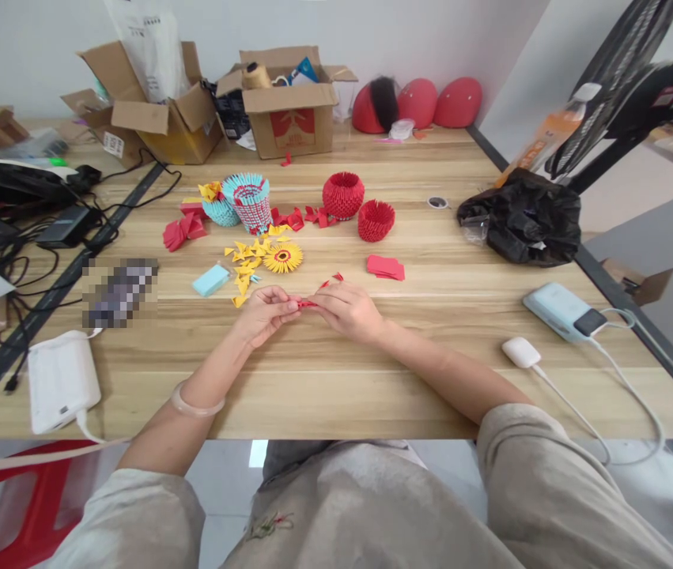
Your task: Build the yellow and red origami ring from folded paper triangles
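Between my two hands, a small folded piece of red paper (308,303) is pinched over the middle of the table. My left hand (268,312) grips its left end with thumb and fingers, and my right hand (348,308) closes over the other end, hiding part of it. Just behind my right hand lie a few red folded bits (332,280). A stack of red paper slips (385,267) rests to the right. Yellow folded pieces (244,261) and a yellow paper flower (282,257) lie beyond my left hand, beside a light blue paper stack (211,280).
Farther back stand a blue-and-red paper vase (251,205) and two red paper bowls (343,196). A black plastic bag (523,217) and a pale blue power bank (561,310) are on the right. A white device (63,381) and cables sit left; cardboard boxes (292,118) line the back.
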A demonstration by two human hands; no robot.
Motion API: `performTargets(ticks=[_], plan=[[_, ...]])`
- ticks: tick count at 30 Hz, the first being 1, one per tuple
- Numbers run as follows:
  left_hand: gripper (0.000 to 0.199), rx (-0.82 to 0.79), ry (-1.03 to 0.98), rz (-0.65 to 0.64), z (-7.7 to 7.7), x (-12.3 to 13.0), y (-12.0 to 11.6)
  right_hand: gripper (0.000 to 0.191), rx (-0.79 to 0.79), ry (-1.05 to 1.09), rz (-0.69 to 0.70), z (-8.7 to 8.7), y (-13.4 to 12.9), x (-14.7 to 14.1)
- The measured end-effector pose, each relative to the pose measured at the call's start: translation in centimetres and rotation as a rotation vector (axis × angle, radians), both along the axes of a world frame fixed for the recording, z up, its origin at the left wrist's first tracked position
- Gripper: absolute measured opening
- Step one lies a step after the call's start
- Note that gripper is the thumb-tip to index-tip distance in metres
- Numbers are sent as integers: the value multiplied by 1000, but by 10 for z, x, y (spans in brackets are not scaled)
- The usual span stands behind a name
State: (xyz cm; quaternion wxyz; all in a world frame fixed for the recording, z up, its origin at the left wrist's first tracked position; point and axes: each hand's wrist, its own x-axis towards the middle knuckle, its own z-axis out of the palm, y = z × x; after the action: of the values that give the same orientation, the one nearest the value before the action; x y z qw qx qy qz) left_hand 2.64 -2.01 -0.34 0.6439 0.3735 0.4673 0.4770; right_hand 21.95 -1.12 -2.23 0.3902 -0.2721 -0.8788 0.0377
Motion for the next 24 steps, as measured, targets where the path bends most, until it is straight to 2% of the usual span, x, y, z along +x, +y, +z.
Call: performTargets(ticks=[4, 10, 19, 24], plan=[[40, 11, 59, 0, 1, -1, -1, 25, 18, -95, 2, 1, 0, 1], [36, 166, 206, 3, 4, 3, -3, 24, 50, -152, -15, -1, 0, -2], [39, 95, 169, -19, 2, 5, -5, 20, -1, -41, 66, -4, -1, -3], [36, 117, 194, -19, 1, 6, -4, 22, 11, -85, 19, -6, -1, -4]])
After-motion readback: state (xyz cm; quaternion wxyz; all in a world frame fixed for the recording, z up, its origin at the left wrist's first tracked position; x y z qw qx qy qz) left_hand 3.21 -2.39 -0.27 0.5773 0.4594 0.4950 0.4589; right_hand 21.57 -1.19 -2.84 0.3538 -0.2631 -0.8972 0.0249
